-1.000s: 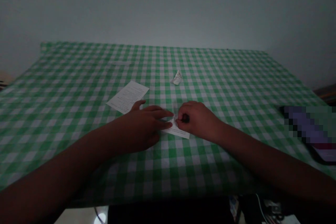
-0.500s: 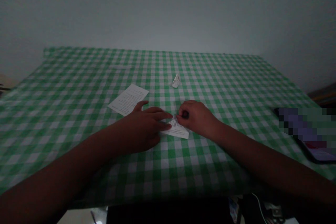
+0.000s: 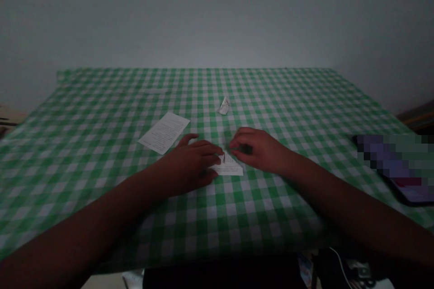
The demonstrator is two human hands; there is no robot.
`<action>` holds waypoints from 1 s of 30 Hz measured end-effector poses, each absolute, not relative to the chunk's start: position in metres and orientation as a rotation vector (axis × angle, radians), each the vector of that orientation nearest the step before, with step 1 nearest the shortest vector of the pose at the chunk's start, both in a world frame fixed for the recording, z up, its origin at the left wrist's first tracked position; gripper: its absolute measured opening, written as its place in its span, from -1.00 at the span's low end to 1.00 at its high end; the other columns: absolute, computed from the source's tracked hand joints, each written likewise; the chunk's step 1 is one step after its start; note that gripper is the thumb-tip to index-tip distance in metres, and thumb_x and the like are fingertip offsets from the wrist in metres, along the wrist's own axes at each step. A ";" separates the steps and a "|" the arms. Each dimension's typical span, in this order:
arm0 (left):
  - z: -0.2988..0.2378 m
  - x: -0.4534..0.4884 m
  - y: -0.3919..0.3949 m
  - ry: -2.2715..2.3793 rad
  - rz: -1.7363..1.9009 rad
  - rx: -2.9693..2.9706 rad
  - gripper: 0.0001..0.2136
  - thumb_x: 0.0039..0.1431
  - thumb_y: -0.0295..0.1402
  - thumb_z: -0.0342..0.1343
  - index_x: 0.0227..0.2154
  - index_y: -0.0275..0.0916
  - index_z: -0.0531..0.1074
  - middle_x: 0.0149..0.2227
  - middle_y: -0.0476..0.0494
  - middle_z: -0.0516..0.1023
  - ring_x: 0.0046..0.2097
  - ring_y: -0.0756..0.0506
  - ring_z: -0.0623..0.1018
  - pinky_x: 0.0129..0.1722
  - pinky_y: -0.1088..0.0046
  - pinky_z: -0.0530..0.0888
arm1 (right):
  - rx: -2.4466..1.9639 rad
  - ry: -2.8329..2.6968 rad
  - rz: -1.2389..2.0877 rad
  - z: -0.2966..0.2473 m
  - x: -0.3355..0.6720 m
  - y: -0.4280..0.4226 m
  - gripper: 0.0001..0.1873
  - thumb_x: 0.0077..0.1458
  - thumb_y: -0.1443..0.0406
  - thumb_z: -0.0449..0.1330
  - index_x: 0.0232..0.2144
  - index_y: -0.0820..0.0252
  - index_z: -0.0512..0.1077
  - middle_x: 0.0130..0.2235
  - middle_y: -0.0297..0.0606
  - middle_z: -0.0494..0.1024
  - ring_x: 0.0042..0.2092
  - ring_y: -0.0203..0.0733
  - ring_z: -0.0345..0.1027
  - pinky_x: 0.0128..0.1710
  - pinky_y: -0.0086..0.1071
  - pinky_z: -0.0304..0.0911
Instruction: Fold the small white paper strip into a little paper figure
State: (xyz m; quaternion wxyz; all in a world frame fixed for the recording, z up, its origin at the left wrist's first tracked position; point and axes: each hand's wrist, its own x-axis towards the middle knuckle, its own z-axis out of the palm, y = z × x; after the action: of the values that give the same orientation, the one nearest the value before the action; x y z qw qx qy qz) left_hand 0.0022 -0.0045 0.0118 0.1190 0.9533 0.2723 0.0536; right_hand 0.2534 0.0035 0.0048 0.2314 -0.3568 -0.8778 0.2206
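Note:
A small piece of printed paper with folded, slanting edges (image 3: 233, 169) lies on the checked cloth between my two hands. My left hand (image 3: 193, 165) rests over its left part with the fingers stretched out and somewhat apart, covering that side. At the paper's upper right edge is my right hand (image 3: 259, 148), its fingers bent and a gap showing between thumb and forefinger. I see nothing held in it. Beyond my left hand, a flat printed sheet (image 3: 165, 133) lies at an angle.
A small folded paper piece (image 3: 224, 106) stands or lies farther back. Toward the back left is a pale strip (image 3: 154, 91). A phone-like device with a blurred screen (image 3: 383, 162) lies at the right. The green and white tablecloth (image 3: 291, 216) reaches the wall.
My right thumb and forefinger have come apart from their pinch at the paper's edge. My left hand stays on the paper, its fingers slightly shifted. The view has tilted a little.

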 end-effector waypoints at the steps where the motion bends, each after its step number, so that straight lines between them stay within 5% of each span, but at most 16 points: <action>1: 0.012 0.003 -0.004 0.806 0.152 2.788 -0.82 0.27 -0.32 0.11 -0.08 -0.12 0.43 0.16 -0.04 0.48 0.19 -0.17 0.42 0.27 0.00 0.02 | -0.931 -2.488 0.619 0.006 0.253 0.002 -0.88 0.21 0.35 0.18 -0.21 0.21 0.51 -0.24 -0.22 0.49 -0.19 -0.20 0.37 -0.15 -0.31 0.28; 12: 0.011 0.002 -0.004 0.813 0.136 2.827 -0.75 0.29 -0.23 0.12 -0.01 -0.11 0.42 0.16 -0.06 0.47 0.17 -0.21 0.42 0.20 0.03 0.11 | -0.892 -2.811 0.320 0.006 0.252 -0.010 -0.78 0.29 0.29 0.11 -0.19 0.19 0.56 -0.23 -0.18 0.47 -0.18 -0.12 0.33 -0.07 -0.19 0.24; 30: 0.016 0.005 -0.006 0.711 0.153 2.911 -0.82 0.31 -0.38 0.01 -0.14 -0.16 0.50 0.09 -0.11 0.52 0.08 -0.20 0.47 0.17 0.01 0.14 | -0.835 -2.731 0.483 0.011 0.250 -0.013 -0.81 0.20 0.18 0.21 -0.25 0.15 0.57 -0.22 -0.22 0.51 -0.18 -0.14 0.35 -0.08 -0.20 0.23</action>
State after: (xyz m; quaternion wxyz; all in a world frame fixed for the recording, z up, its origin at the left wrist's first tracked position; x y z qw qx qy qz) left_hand 0.0051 -0.0055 0.0162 0.0706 0.9678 0.2363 0.0510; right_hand 0.2501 -0.0129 0.0112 0.1223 -0.2860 -0.9359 0.1657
